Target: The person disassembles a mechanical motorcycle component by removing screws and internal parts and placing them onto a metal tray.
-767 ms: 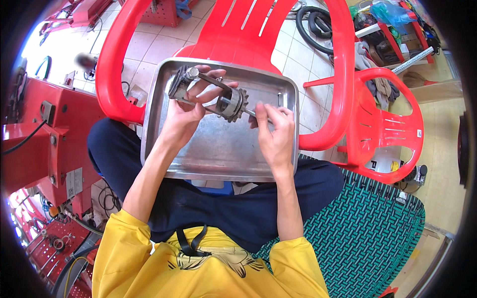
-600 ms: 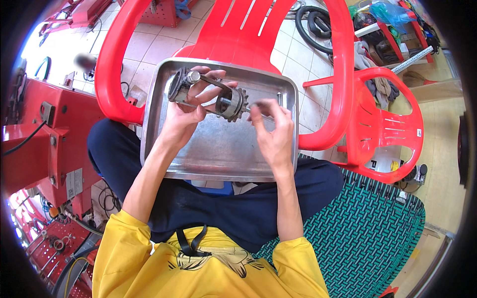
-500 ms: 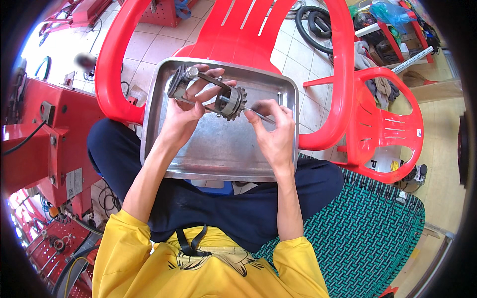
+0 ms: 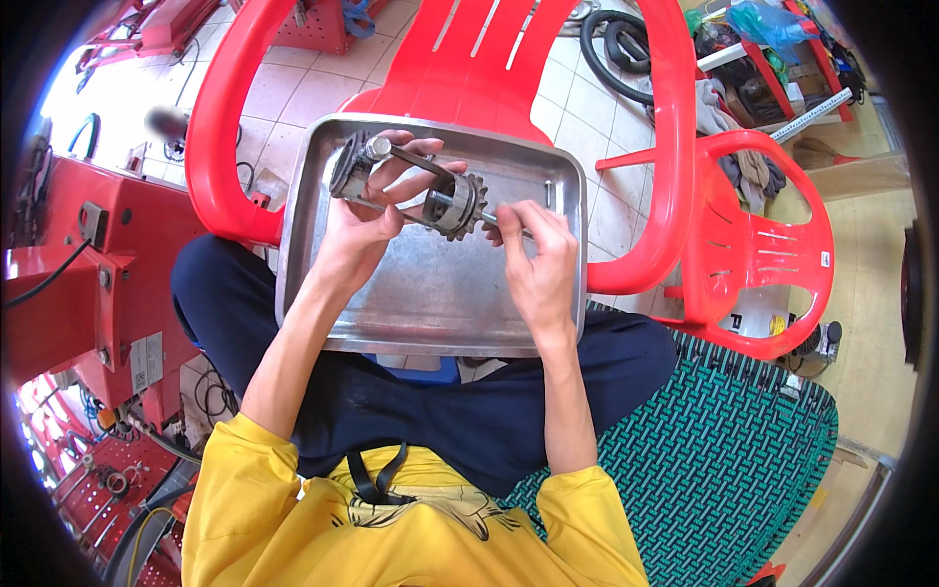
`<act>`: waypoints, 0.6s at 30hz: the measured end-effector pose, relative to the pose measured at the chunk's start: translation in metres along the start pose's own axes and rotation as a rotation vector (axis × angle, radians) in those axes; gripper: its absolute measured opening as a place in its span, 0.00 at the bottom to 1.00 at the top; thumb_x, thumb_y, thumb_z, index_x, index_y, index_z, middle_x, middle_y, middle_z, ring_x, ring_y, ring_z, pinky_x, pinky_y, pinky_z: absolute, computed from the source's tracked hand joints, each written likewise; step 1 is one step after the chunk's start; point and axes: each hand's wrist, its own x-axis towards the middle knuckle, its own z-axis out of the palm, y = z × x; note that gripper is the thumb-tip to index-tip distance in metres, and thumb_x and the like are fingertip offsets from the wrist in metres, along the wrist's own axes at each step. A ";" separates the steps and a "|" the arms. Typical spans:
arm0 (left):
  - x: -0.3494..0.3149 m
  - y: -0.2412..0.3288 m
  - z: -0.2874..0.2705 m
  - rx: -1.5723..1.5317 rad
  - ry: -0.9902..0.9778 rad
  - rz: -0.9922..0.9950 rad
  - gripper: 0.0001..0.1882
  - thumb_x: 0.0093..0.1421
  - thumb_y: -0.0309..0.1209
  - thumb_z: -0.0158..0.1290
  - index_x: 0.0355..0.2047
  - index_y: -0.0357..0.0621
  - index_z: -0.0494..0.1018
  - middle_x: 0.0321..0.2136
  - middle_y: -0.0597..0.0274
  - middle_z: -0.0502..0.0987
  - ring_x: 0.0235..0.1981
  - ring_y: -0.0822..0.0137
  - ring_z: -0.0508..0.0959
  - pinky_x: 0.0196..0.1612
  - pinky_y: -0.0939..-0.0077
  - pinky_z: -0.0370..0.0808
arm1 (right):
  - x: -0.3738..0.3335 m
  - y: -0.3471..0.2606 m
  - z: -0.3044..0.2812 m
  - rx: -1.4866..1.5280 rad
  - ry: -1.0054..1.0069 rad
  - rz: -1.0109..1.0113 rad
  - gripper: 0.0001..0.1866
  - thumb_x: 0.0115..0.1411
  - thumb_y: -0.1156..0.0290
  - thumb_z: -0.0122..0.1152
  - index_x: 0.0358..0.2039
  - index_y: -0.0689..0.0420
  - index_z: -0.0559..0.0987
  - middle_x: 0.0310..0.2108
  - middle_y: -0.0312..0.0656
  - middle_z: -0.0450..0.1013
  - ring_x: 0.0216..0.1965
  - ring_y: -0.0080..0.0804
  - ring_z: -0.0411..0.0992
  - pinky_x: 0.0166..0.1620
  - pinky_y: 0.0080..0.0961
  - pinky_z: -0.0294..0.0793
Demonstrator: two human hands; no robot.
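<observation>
my right grip hides part of the thin rod. the sprocketed metal part covers some of my left grip. the top edge cuts off the red chair, the lower edge my yellow shirt. a dark round thing is blurred.

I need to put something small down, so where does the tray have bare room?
The tray is barest between the left forearm, the right hand and the near rim. A smaller patch lies between the sprocket unit, the metal pin and the far rim. Crowded: upper left, where the left hand holds the unit, and around the right hand's rod.
</observation>
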 end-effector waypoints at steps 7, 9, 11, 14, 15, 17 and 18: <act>0.000 -0.001 -0.002 -0.027 0.014 -0.016 0.44 0.54 0.39 0.72 0.67 0.49 0.62 0.64 0.47 0.71 0.63 0.39 0.73 0.56 0.44 0.82 | 0.001 -0.005 0.008 0.144 0.132 -0.037 0.08 0.65 0.67 0.66 0.33 0.58 0.82 0.29 0.40 0.81 0.31 0.39 0.78 0.42 0.32 0.71; 0.001 0.000 0.001 0.012 -0.021 -0.017 0.44 0.54 0.38 0.72 0.67 0.47 0.62 0.64 0.46 0.71 0.63 0.40 0.73 0.56 0.43 0.82 | 0.001 0.002 0.008 0.067 0.138 -0.072 0.07 0.65 0.68 0.67 0.33 0.58 0.82 0.28 0.40 0.80 0.30 0.40 0.76 0.40 0.32 0.70; 0.002 0.000 0.005 0.036 -0.034 -0.030 0.45 0.54 0.37 0.73 0.68 0.46 0.61 0.64 0.44 0.71 0.63 0.40 0.73 0.57 0.43 0.81 | -0.001 0.007 0.007 -0.010 0.132 -0.046 0.07 0.63 0.69 0.68 0.34 0.58 0.82 0.28 0.40 0.78 0.29 0.40 0.75 0.38 0.33 0.69; 0.003 0.001 0.012 0.079 -0.017 -0.061 0.48 0.54 0.40 0.72 0.69 0.46 0.57 0.64 0.42 0.70 0.64 0.40 0.72 0.58 0.43 0.81 | -0.002 0.011 0.011 0.037 0.140 0.030 0.07 0.62 0.70 0.69 0.33 0.59 0.81 0.28 0.40 0.76 0.26 0.38 0.71 0.36 0.33 0.67; 0.003 0.003 0.014 0.112 -0.007 -0.069 0.50 0.54 0.43 0.72 0.70 0.46 0.55 0.64 0.42 0.69 0.65 0.40 0.71 0.57 0.44 0.81 | -0.001 0.008 0.011 0.080 0.135 0.025 0.07 0.61 0.70 0.69 0.33 0.59 0.81 0.28 0.40 0.76 0.26 0.37 0.70 0.36 0.33 0.67; 0.003 0.005 0.016 0.149 0.017 -0.077 0.53 0.53 0.47 0.72 0.71 0.47 0.52 0.65 0.41 0.68 0.65 0.40 0.71 0.57 0.44 0.82 | 0.001 0.000 0.008 0.164 0.126 0.014 0.07 0.61 0.70 0.69 0.33 0.59 0.81 0.29 0.39 0.76 0.25 0.36 0.68 0.36 0.32 0.67; 0.004 0.007 0.016 0.153 0.030 -0.074 0.55 0.53 0.48 0.72 0.72 0.47 0.51 0.64 0.40 0.68 0.65 0.39 0.71 0.57 0.44 0.81 | 0.002 -0.002 0.008 0.154 0.124 0.011 0.07 0.61 0.70 0.70 0.33 0.58 0.81 0.28 0.39 0.76 0.25 0.35 0.68 0.36 0.32 0.66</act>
